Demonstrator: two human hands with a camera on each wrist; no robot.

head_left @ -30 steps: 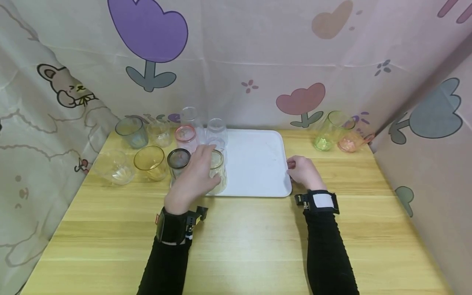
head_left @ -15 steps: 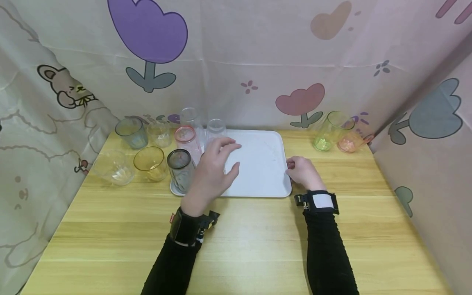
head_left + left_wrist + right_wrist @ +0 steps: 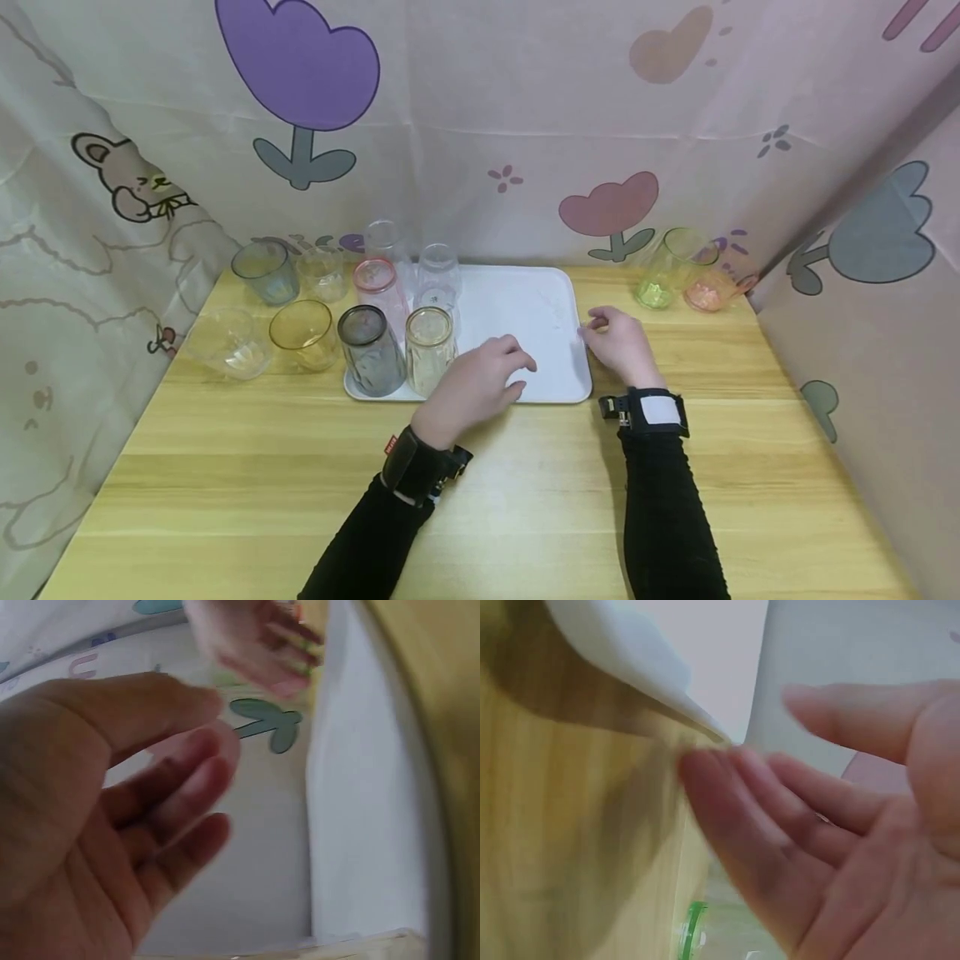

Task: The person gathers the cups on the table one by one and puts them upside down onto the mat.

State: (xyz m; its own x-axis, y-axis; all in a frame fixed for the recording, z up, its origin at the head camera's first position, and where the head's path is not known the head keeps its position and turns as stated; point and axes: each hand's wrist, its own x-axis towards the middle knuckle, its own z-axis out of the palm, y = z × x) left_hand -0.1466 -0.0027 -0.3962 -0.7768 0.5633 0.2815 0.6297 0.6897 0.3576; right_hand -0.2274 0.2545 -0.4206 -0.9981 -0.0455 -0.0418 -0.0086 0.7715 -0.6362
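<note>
Underneath, pale wooden table, flower-print cloth walls around.

No readable text, labels or numbers anywhere.

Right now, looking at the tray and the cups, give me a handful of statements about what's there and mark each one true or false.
1. The left hand grips the yellowish cup. False: it hovers empty over the white tray, fingers relaxed, beside that cup.
2. The grey cup and the yellowish cup stand side by side at the tray's front left. True.
3. The green cup stands on the tray. False: it lies tilted on the table, near the orange cup, far right of the tray.
4. The right hand is at the tray's right edge and holds no cup. True.
5. The amber cup stands on the table left of the tray. True.
</note>
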